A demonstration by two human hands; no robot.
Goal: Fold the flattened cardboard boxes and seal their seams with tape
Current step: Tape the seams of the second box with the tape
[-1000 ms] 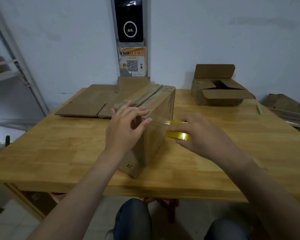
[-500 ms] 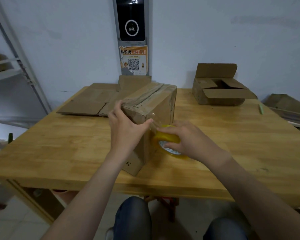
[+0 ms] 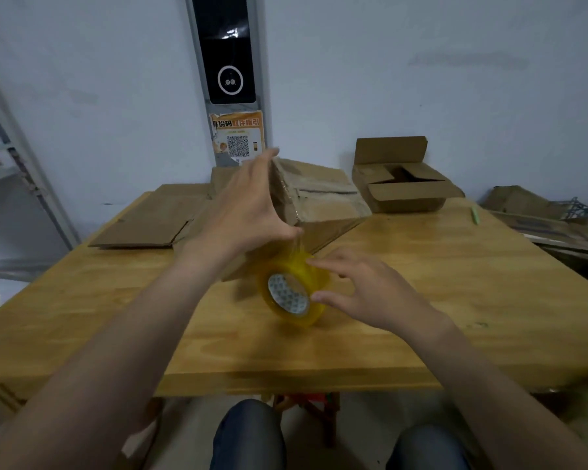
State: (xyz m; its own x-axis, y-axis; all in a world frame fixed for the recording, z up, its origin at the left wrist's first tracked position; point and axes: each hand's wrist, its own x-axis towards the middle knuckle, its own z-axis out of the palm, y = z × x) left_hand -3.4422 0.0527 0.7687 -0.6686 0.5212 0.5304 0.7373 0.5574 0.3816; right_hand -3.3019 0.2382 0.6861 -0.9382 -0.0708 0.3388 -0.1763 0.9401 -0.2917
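While the box (image 3: 323, 201) stands tipped on the tabletop (image 3: 455, 283), toward the far side with a taped face turned up, the left hand (image 3: 248, 212) lies flat against its left side. Its fingers (image 3: 262, 164) are straight and close together, and the thumb sits at the near corner, where a clear strip (image 3: 297, 245) of tape meets the cardboard. That strip runs down to the yellow roll (image 3: 294, 293), which stands on edge just in front of the box; blur hides whether it touches the wood. The right hand (image 3: 370, 293) holds the roll with fingers spread, index over the top and thumb on the near rim. The step in hand looks like sealing a seam, with tape stuck down and drawn past the corner. The next move probably calls for the left thumb to pin the strip firmly while the right hand tears it free, then for the tail to be smoothed down. Behind lie flat cardboard (image 3: 150, 222) on the left and an open box (image 3: 404, 195) on the right.
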